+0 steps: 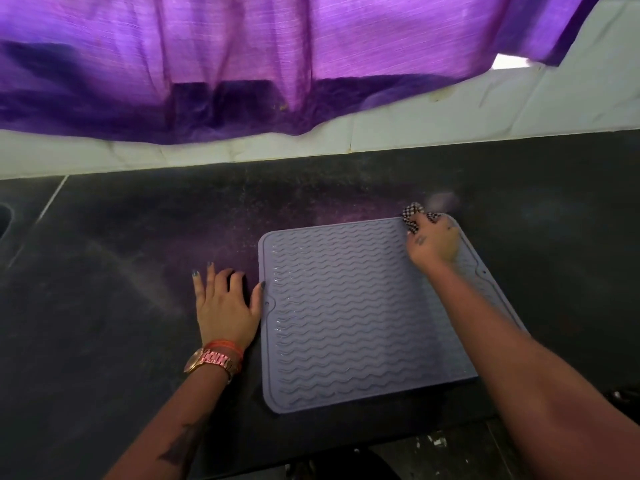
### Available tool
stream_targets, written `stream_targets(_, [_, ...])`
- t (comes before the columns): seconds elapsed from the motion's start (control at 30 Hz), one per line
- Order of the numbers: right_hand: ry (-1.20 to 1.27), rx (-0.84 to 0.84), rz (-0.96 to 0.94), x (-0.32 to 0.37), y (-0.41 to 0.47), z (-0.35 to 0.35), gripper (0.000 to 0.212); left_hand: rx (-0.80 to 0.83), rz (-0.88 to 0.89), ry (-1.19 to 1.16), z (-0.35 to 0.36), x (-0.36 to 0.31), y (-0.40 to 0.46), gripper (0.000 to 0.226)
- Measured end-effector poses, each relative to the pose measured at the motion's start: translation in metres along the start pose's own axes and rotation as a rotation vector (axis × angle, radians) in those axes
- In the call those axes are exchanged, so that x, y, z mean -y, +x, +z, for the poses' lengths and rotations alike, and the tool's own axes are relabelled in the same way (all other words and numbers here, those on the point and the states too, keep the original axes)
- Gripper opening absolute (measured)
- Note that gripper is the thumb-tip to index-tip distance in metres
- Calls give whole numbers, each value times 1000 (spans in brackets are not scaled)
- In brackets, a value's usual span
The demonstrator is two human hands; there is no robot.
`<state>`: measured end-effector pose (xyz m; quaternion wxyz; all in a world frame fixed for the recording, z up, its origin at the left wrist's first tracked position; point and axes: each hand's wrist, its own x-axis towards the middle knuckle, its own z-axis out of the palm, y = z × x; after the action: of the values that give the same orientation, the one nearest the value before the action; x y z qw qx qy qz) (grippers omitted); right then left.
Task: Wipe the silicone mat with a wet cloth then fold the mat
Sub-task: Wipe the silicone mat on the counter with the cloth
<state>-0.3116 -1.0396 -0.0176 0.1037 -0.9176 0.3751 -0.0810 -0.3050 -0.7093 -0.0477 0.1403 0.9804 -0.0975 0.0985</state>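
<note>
The mat (346,313) lies flat on the dark counter (104,271) between the hands. The left hand (225,306) rests spread beside its edge, thumb touching it. Farther off, the right hand (431,242) grips the checked cloth (414,214) at the far corner. Steady overlapping strokes would suit. Most of the cloth is hidden; wetness unclear.

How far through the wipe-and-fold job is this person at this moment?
Wiping is under way. The right hand holds a checkered cloth at the far right corner of the mat. Some ridges on the mat's left side glisten, so that part may already be wiped. The left hand rests flat on the counter, thumb at the mat's edge. The mat lies fully flat: folding is still to come.
</note>
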Motion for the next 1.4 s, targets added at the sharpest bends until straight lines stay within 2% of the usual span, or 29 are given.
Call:
stream_targets(0.27, [41, 55, -179, 64, -38, 16, 28, -9, 3, -4, 3, 1, 1, 64])
stream_targets(0.53, [67, 155, -472, 128, -81, 29, 35, -4, 4, 1, 3, 3, 1, 65])
stream_targets(0.63, [84, 198, -615, 145, -94, 33, 40, 1, -1, -6, 3, 3, 1, 56])
stream_targets(0.7, [97, 264, -733, 148, -92, 31, 42, 2, 1, 1, 3, 3, 1, 55])
stream_targets(0.77, [198, 409, -843, 147, -81, 21, 41, -5, 2, 5, 2, 4, 1, 59])
stream_targets(0.83, [371, 494, -867, 143, -66, 9, 44, -16, 5, -1, 3, 4, 1, 61])
stream_targets(0.9, [429, 387, -849, 141, -56, 6, 53, -24, 5, -9, 4, 5, 1, 60])
stream_targets(0.97, [348, 325, -863, 140, -54, 11, 61, -25, 3, -13, 5, 5, 2, 59])
stream_targets(1.1, [-14, 299, -965, 143, -59, 33, 67, -38, 10, -15, 6, 6, 2, 57])
stream_targets(1.17, [-39, 275, -974, 144, -60, 36, 70, -34, 4, -18, 7, 6, 2, 58])
stream_targets(1.33, [160, 489, -923, 147, -39, 15, 66, -33, 3, -22, 6, 6, 2, 61])
stream_targets(1.4, [200, 516, -941, 143, -41, 11, 63, -27, 3, -21, 6, 6, 3, 58])
